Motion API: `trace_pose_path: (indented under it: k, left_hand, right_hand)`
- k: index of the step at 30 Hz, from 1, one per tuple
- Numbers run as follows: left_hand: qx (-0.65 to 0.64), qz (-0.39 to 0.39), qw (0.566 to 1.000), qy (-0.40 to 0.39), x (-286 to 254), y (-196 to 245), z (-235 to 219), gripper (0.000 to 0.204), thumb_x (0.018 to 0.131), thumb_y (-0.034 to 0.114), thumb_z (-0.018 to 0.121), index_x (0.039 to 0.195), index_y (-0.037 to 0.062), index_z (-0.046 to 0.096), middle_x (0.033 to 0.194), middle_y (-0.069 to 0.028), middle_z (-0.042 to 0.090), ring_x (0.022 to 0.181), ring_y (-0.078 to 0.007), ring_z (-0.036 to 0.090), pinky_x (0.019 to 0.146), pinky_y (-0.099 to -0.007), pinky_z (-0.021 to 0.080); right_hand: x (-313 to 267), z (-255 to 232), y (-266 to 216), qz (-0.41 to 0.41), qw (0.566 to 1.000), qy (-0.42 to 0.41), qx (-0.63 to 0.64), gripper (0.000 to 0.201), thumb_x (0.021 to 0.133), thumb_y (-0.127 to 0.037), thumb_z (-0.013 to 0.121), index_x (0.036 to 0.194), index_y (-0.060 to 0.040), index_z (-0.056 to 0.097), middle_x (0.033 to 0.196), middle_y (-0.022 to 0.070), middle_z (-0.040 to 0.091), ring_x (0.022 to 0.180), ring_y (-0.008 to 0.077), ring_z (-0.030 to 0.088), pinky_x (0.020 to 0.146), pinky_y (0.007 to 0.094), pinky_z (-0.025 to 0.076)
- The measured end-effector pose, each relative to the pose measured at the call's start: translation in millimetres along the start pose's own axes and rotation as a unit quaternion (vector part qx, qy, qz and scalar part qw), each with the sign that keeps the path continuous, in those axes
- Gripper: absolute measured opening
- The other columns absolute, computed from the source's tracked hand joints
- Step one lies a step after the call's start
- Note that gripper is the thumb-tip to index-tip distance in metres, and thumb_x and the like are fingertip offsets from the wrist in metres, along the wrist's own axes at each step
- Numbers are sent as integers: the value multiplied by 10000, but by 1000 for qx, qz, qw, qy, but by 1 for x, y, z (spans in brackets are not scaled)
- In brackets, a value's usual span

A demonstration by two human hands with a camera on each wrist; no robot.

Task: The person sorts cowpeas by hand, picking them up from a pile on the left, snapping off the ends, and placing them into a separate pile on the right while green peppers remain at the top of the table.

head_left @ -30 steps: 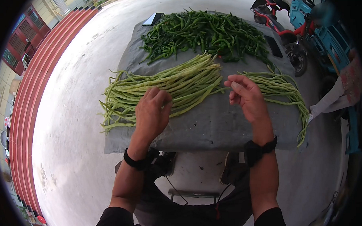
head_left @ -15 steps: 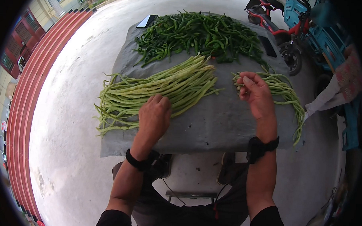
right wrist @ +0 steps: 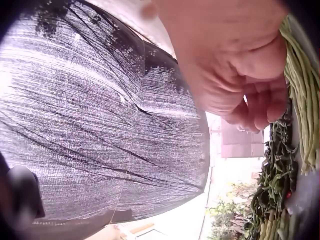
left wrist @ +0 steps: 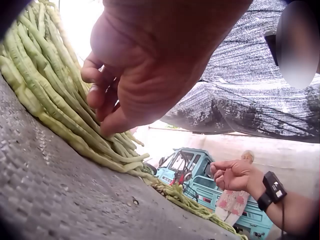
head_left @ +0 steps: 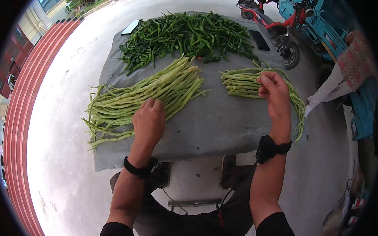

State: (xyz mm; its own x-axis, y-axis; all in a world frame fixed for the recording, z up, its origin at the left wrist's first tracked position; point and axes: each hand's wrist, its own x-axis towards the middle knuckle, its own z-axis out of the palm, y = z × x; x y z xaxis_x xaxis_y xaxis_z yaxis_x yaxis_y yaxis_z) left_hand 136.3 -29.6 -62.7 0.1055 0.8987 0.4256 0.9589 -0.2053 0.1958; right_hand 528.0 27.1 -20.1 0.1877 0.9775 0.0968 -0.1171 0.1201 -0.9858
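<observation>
A large pile of long beans (head_left: 156, 90) lies on the left half of a grey-covered table. My left hand (head_left: 149, 124) is over its near side, with fingers loosely bent and fingertips right at the beans (left wrist: 60, 95) in the left wrist view. No bean shows between its thumb and fingers. My right hand (head_left: 276, 94) hovers over a smaller bundle of long beans (head_left: 242, 82) on the right, overlapping it in the head view. Its fingers bend loosely toward the thumb, and nothing shows in them in the right wrist view (right wrist: 250, 105).
Green peppers (head_left: 187, 37) are heaped along the table's (head_left: 205, 131) far side, between two phones, one at the left (head_left: 131, 27) and one at the right (head_left: 259, 40). Beyond the right edge stand a person (head_left: 345, 67), a red bike (head_left: 283, 32) and a blue three-wheeler (head_left: 364, 107).
My right hand has moved right, from the gap between the piles to over the smaller bundle. The left hand stays at the large pile. The head view has shifted, moving the table leftward in it.
</observation>
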Motion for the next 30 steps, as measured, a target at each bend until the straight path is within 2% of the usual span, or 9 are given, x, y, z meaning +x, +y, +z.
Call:
trace_pose_path:
  k: [3, 6, 9, 12, 18, 24, 27, 30]
  left_hand:
    - [-21, 0, 1000, 10, 2, 6, -3, 89, 894, 133, 743, 921, 99, 666, 956, -85, 645, 955, -334, 692, 764, -483, 548]
    - [-50, -1, 999, 16, 5, 14, -9, 118, 889, 134, 776, 928, 110, 667, 949, -76, 648, 945, -325, 696, 748, -476, 541]
    - [-79, -7, 997, 14, 6, 20, -10, 136, 886, 135, 797, 932, 114, 671, 945, -74, 655, 936, -323, 702, 736, -472, 537]
    - [-88, -5, 996, 21, 8, 24, -12, 139, 889, 136, 804, 936, 117, 675, 930, -71, 662, 906, -326, 707, 716, -472, 535]
    - [-100, -5, 995, 29, 9, 25, -11, 138, 900, 141, 810, 948, 114, 683, 900, -61, 673, 807, -319, 717, 665, -453, 532]
    - [-134, -4, 991, 29, 9, 29, -16, 101, 903, 114, 794, 940, 81, 706, 859, -68, 685, 752, -279, 702, 661, -416, 519]
    - [-141, -7, 990, 19, 10, 31, -18, 116, 905, 116, 804, 930, 86, 695, 872, -65, 689, 774, -279, 729, 660, -416, 528]
    - [-150, -10, 989, 11, 10, 32, -19, 121, 904, 117, 807, 928, 88, 693, 878, -64, 693, 784, -283, 741, 659, -419, 531]
  right_hand:
    - [-1, -15, 2, -16, 969, 35, -243, 78, 1022, -112, 715, 1073, -54, 711, 943, 25, 744, 737, 89, 665, 648, 284, 537]
    - [-1, -24, 19, -65, 889, -3, -453, 198, 922, -131, 790, 1071, -48, 688, 964, 107, 745, 841, 285, 715, 782, 417, 575]
    - [-6, -28, 38, -115, 844, -16, -524, 241, 881, -104, 786, 1077, -15, 677, 1020, 143, 728, 931, 311, 714, 838, 456, 556]
    - [-5, -32, 46, -56, 831, -28, -552, 281, 866, -114, 817, 1091, -21, 678, 1084, 170, 720, 1063, 388, 687, 939, 481, 543]
    - [-8, -29, 58, -45, 820, -23, -570, 380, 855, -105, 844, 1182, -46, 661, 1230, 153, 686, 1196, 391, 664, 1011, 483, 540]
    - [-6, -17, 61, -27, 815, -15, -578, 358, 852, -72, 841, 1149, -49, 644, 1222, 146, 637, 1198, 409, 649, 1006, 488, 533]
    - [-4, -17, 63, -32, 808, -21, -588, 345, 832, -46, 843, 1098, -46, 623, 1159, 149, 639, 1139, 414, 655, 956, 498, 534]
    - [-1, -23, 72, -48, 818, -31, -572, 334, 815, -29, 843, 1056, -53, 614, 1085, 143, 645, 1069, 405, 662, 901, 495, 536]
